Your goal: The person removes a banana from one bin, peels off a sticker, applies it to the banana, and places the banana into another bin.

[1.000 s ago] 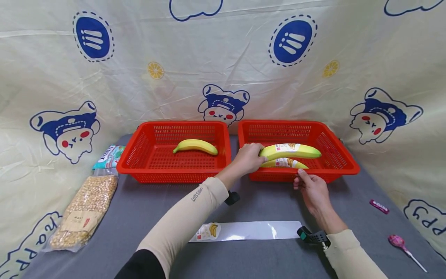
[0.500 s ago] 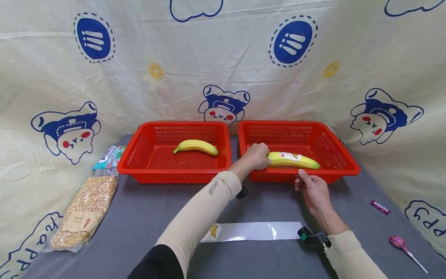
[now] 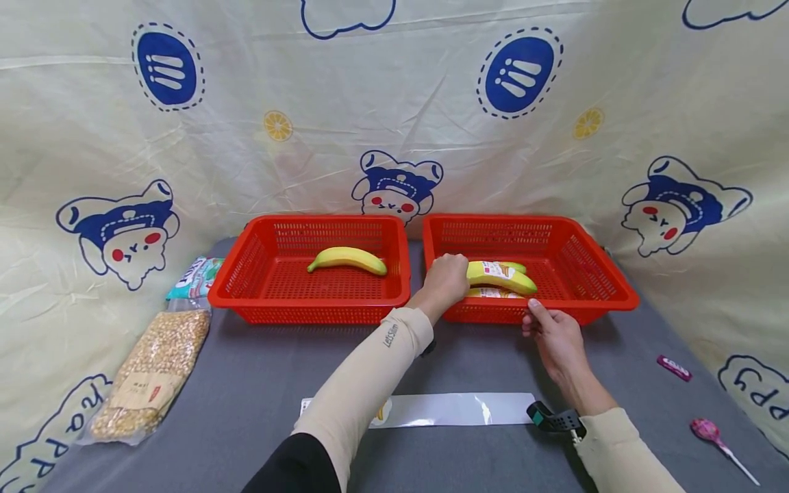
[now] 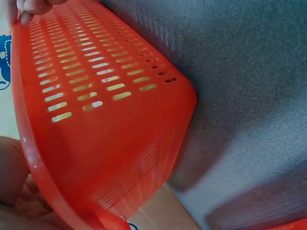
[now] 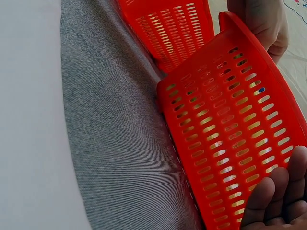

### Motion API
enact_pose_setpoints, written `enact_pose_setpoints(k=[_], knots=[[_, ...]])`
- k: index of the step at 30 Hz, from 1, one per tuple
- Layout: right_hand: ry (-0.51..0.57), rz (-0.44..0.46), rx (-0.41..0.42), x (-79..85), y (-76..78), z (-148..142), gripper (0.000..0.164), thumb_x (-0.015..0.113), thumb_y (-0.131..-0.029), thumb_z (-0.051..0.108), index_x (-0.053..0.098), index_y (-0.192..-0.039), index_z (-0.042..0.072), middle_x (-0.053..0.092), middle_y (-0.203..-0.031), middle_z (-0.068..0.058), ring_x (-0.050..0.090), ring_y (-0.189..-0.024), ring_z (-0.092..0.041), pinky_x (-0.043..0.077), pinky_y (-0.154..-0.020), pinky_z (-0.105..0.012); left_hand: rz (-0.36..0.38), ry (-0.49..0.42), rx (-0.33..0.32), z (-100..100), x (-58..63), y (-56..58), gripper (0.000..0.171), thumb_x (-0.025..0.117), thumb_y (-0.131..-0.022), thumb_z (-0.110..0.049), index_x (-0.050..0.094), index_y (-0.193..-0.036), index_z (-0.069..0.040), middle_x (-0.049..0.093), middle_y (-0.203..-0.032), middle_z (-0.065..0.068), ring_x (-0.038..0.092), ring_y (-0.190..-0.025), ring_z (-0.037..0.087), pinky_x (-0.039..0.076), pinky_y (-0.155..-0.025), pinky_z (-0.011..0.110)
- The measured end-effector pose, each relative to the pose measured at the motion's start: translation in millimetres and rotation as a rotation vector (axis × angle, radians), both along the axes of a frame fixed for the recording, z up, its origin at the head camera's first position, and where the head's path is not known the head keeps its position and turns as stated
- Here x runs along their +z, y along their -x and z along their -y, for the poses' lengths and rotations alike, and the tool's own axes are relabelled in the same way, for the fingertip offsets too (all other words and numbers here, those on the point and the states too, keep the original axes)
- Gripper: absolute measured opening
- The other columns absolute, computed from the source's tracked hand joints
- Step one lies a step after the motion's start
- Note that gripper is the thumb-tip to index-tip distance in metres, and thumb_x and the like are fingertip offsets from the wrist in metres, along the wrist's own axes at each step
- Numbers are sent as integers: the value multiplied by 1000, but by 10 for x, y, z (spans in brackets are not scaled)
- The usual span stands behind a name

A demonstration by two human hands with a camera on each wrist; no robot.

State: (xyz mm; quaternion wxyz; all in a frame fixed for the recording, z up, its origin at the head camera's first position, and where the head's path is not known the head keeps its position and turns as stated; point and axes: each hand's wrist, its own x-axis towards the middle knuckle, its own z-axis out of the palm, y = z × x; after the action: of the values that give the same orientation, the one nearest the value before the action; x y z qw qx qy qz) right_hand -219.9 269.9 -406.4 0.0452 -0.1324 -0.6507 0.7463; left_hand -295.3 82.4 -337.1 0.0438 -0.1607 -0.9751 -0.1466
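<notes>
My left hand (image 3: pixel 448 279) reaches over the front rim of the right red basket (image 3: pixel 592 299). It grips the left end of a labelled yellow banana (image 3: pixel 501 275), and that end is hidden by the fingers. A greenish-yellow banana (image 3: pixel 518 266) shows partly behind it. Another labelled banana (image 3: pixel 493 293) lies lower, close to the front wall. My right hand (image 3: pixel 555 340) holds the front rim of this basket, thumb on top and fingers bent beneath. In the right wrist view, the fingers (image 5: pixel 280 191) are beside the slotted wall.
One unlabelled banana (image 3: pixel 348 259) lies in the left red basket (image 3: pixel 296 311). A label strip (image 3: pixel 456 409) is on the grey cloth in front. A bag of kernels (image 3: pixel 148 370) and a teal packet (image 3: pixel 194 277) sit left; a small purple candy (image 3: pixel 674 368) and lollipop (image 3: pixel 705 430) sit right.
My left hand has lowered the labelled banana into the right basket and drawn it slightly left. Bananas behind and in front of it now show. My right hand stays at the rim.
</notes>
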Motion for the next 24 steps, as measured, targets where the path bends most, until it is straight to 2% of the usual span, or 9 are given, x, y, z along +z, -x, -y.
enact_pose_setpoints(k=[9, 20, 24], knots=[[3, -1, 9, 1, -2, -2, 39, 68, -78, 48, 67, -94, 12, 68, -75, 5, 58, -71, -8, 51, -71, -19, 97, 70, 2, -72, -34, 9, 46, 72, -81, -27, 58, -124, -18, 65, -112, -2, 56, -92, 12, 49, -86, 25], [-2, -7, -9, -8, 2, 13, 42, 69, -77, 49, 68, -94, 10, 68, -73, 4, 58, -70, -9, 50, -70, -19, 63, 59, -5, -58, -54, 12, 43, 71, -81, -27, 60, -121, -15, 65, -110, 0, 56, -92, 13, 49, -86, 25], [0, -7, -8, -5, 2, 16, 42, 68, -77, 49, 67, -95, 10, 68, -74, 4, 57, -71, -9, 50, -70, -19, 44, 11, -9, -33, -63, 8, 41, 71, -81, -25, 61, -119, -13, 64, -110, 0, 55, -92, 12, 49, -87, 24]])
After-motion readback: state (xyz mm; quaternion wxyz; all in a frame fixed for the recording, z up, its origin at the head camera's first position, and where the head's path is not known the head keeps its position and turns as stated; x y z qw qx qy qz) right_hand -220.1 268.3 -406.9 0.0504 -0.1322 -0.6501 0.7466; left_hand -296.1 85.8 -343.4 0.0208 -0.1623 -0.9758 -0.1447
